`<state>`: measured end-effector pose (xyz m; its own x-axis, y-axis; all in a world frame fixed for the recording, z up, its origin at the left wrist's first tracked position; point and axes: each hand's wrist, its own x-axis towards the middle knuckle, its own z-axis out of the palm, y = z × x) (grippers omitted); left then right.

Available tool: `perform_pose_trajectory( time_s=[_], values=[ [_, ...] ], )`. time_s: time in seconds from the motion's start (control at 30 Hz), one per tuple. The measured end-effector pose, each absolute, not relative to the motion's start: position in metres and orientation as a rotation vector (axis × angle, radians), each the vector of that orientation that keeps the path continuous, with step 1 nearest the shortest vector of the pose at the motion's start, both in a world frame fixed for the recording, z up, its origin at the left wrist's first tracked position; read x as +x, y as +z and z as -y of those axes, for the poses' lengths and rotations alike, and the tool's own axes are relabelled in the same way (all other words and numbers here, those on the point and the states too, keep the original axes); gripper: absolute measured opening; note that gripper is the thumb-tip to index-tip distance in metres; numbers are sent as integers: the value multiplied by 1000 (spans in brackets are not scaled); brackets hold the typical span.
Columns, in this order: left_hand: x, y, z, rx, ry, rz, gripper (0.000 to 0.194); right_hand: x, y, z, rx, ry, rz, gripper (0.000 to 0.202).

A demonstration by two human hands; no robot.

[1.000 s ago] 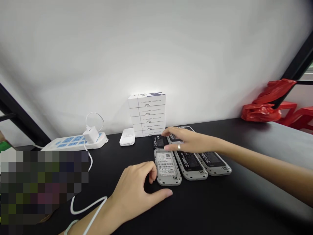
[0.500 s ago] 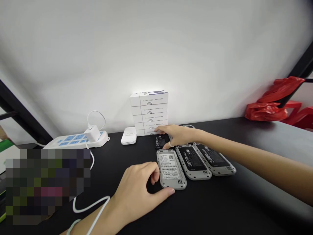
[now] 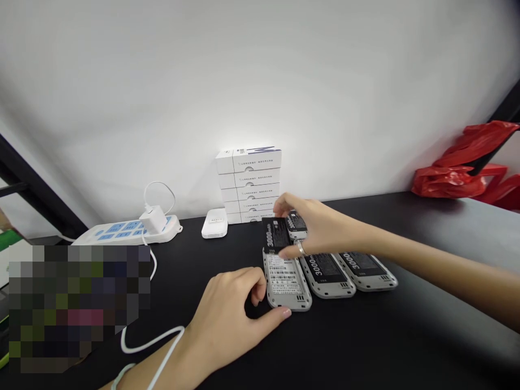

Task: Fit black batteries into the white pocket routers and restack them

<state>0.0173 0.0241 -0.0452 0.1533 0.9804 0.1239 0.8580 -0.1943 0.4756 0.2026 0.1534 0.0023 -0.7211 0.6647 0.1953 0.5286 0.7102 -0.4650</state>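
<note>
My right hand grips a black 3000mAh battery between thumb and fingertips. The battery lies over the far end of a grey device body whose printed label shows in its bare compartment. My left hand rests on the table beside that device, thumb stretched toward its near edge and fingers loosely curled at its left side. Contact there is hard to make out. To the right are two more grey devices with batteries in them, a nearer-to-centre device and an outer device, partly covered by my right hand and forearm.
Behind stands a stack of white boxes against the wall, with white devices to its left. A power strip holds a plugged-in white charger. Its white cable crosses my left wrist. Red plastic bags lie far right.
My right hand has picked up the battery from behind the device and brought it nearer, over the device's far end. My left hand has stayed nearly still.
</note>
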Motion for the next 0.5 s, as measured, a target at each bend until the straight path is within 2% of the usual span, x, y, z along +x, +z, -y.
perform_pose_trajectory(
  time_s=[0.3, 0.5],
  values=[
    [19, -44, -25, 2135, 590, -1786, 38, 214, -17, -129, -1035, 726, 2606, 70],
    [18, -44, -26, 2119, 584, -1812, 40, 217, -10, -116, -1023, 741, 2638, 64]
  ],
)
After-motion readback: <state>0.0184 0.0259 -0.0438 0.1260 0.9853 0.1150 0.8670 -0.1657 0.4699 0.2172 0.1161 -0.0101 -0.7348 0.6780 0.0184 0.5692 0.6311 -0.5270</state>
